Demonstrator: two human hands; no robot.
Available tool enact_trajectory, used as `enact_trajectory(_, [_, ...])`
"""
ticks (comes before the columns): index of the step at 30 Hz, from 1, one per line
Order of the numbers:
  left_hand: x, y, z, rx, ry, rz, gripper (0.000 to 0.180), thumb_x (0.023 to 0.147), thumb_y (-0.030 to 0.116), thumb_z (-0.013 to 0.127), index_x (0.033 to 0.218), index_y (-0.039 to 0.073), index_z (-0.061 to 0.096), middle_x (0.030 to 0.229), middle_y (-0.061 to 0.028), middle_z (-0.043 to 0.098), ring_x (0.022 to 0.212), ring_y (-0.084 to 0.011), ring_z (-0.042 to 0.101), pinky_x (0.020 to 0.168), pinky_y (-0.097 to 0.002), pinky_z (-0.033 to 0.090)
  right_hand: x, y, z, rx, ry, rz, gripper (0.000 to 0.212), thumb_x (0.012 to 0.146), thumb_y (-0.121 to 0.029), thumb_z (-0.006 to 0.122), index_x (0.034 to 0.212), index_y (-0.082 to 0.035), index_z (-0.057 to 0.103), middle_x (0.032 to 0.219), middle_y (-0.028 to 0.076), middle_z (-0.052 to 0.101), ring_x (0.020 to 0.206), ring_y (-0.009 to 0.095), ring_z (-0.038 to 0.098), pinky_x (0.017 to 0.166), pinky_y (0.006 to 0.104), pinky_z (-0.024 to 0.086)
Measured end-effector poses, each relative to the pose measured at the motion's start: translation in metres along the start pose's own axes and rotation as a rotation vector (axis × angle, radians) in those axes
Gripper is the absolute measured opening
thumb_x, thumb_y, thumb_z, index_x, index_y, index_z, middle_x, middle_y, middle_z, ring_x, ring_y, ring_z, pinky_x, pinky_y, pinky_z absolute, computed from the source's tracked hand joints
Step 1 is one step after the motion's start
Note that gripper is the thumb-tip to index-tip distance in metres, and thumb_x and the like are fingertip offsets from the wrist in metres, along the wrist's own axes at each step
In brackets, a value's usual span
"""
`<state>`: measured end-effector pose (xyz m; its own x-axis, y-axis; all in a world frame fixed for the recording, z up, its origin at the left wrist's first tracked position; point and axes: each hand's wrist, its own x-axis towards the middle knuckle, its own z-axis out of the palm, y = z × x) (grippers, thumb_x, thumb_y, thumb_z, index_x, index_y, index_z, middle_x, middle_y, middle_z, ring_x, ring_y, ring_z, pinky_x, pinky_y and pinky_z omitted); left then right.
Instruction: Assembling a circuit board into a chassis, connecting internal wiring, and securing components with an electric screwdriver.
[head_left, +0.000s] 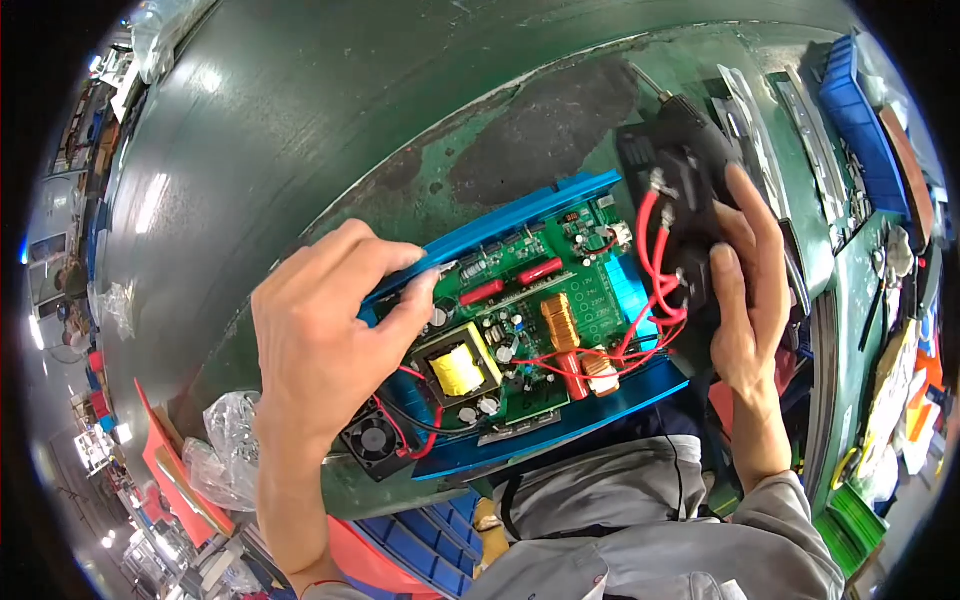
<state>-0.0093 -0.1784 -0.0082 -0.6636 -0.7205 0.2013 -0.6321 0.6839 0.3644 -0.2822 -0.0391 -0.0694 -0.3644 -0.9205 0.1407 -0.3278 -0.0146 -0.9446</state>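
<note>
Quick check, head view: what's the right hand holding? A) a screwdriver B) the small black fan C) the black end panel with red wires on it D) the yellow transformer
C: the right hand grips the black end panel at the right end of the blue case, red wires running from it to the green circuit board; the small black fan sits at the other end, near the left hand.

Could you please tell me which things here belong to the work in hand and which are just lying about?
In hand:
left hand on the blue case
green circuit board
right hand holding the black end panel
red wires
small black fan

Lying about:
clear plastic bag
blue bin
green workbench
</note>
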Motion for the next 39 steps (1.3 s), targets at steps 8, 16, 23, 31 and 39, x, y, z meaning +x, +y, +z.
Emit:
enact_trajectory(8, [-0.013, -0.002, -0.009, -0.199, -0.045, -0.175, 0.018, 0.082, 0.004, 0.074, 0.099, 0.002, 0.070, 0.085, -0.0094, 0.064, 0.073, -0.0246, 0.063, 0.065, -0.0344, 0.048, 0.006, 0.004, 0.005, 0.138, -0.001, -0.025, 0.076, 0.093, -0.025, 0.067, 0.152, 0.005, 0.029, 0.136, 0.021, 0.055, 0.121, 0.026, 0.057, 0.106, 0.0369, 0.042])
enact_trajectory(16, [-0.025, -0.012, -0.011, -0.088, -0.053, -0.059, 0.023, 0.083, 0.000, 0.071, 0.105, 0.000, 0.070, 0.086, -0.0112, 0.062, 0.074, -0.0263, 0.062, 0.065, -0.0351, 0.049, 0.004, 0.013, 0.008, 0.035, 0.004, -0.124, 0.081, 0.092, -0.031, 0.070, 0.151, 0.007, 0.028, 0.142, 0.024, 0.050, 0.127, 0.029, 0.054, 0.108, 0.0401, 0.041])
enact_trajectory(23, [-0.033, -0.014, -0.016, -0.155, -0.067, -0.124, 0.024, 0.080, -0.002, 0.072, 0.104, 0.001, 0.071, 0.084, -0.0108, 0.062, 0.072, -0.0259, 0.061, 0.064, -0.0355, 0.048, 0.009, 0.008, 0.015, 0.034, -0.043, -0.139, 0.073, 0.098, -0.028, 0.064, 0.152, 0.005, 0.028, 0.146, 0.027, 0.048, 0.132, 0.032, 0.050, 0.112, 0.0417, 0.037])
enact_trajectory(31, [-0.058, -0.005, -0.015, -0.104, 0.071, -0.181, 0.029, 0.084, -0.001, 0.070, 0.112, 0.003, 0.069, 0.105, -0.0124, 0.067, 0.093, -0.0293, 0.064, 0.081, -0.0375, 0.051, 0.007, 0.006, 0.009, -0.323, 0.059, -0.251, 0.059, 0.090, -0.009, 0.067, 0.143, 0.003, 0.043, 0.140, 0.023, 0.054, 0.121, 0.028, 0.056, 0.104, 0.0379, 0.042])
enact_trajectory(39, [-0.083, -0.006, -0.024, -0.029, 0.132, -0.270, 0.030, 0.087, 0.001, 0.069, 0.117, 0.003, 0.068, 0.114, -0.0136, 0.066, 0.104, -0.0285, 0.064, 0.091, -0.0360, 0.048, -0.055, -0.017, 0.007, -0.508, -0.221, -0.721, 0.051, 0.067, -0.033, 0.088, 0.112, -0.016, 0.070, 0.128, 0.008, 0.063, 0.119, 0.031, 0.058, 0.100, 0.0467, 0.046])
